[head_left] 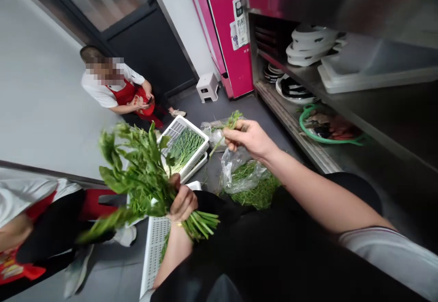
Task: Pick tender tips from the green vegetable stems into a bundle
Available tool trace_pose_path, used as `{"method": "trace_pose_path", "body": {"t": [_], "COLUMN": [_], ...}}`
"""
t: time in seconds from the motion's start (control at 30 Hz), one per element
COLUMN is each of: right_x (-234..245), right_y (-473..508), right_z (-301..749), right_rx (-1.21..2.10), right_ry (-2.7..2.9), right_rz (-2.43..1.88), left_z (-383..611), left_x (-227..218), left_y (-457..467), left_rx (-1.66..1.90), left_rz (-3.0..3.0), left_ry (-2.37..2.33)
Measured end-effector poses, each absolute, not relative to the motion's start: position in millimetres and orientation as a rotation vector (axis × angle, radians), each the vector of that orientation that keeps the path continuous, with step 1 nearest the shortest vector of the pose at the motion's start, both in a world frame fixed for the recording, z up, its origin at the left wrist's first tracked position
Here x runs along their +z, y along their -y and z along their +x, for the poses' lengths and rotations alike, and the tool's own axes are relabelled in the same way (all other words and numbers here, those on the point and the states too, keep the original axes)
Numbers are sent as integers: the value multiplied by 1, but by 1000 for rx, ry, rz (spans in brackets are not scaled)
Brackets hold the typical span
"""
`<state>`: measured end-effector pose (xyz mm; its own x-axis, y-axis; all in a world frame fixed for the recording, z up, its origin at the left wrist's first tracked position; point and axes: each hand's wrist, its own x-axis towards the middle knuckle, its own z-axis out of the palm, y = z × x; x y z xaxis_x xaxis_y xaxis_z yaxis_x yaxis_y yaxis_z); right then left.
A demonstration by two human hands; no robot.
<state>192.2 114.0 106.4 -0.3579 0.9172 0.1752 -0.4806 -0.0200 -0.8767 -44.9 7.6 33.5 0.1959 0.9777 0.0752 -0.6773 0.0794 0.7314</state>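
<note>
Gripping a bunch of leafy greens by its stems, the left hand is closed; the right hand, fingers nearly together, pinches a small sprig above the floor.

Decent light, kinda smeary leaves
Those blur left of the left-hand fingers; steel shelf right of the right-hand fingers goes dark, plastic bag below them glints, outer edges stretch.
</note>
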Motion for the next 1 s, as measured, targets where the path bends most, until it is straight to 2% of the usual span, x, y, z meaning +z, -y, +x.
{"method": "trace_pose_path", "body": {"t": [0.1, 0.37, 0.53, 0.77, 1.0], "right_x": [84, 56, 42, 35, 34], "right_y": [-106, -79, -73, -68, -66], "right_z": [202, 168, 155, 147, 169], "right_rx": [1701, 1741, 1628, 1632, 1857], "right_ry": [1197, 1242, 1295, 1289, 1017], "right_rz": [-719, -833, -877, -839, -792], "left_z": [-41, 8, 11, 7, -1], "left_x": [49, 44, 38, 24, 18], "left_y": [-5, -19, -16, -12, -10], "left_rx": [1480, 1421, 1371, 1254, 1208], "left_rz": [639, 479, 493, 667, 887], "left_ry": [-204, -814, -923, -1113, -1264]}}
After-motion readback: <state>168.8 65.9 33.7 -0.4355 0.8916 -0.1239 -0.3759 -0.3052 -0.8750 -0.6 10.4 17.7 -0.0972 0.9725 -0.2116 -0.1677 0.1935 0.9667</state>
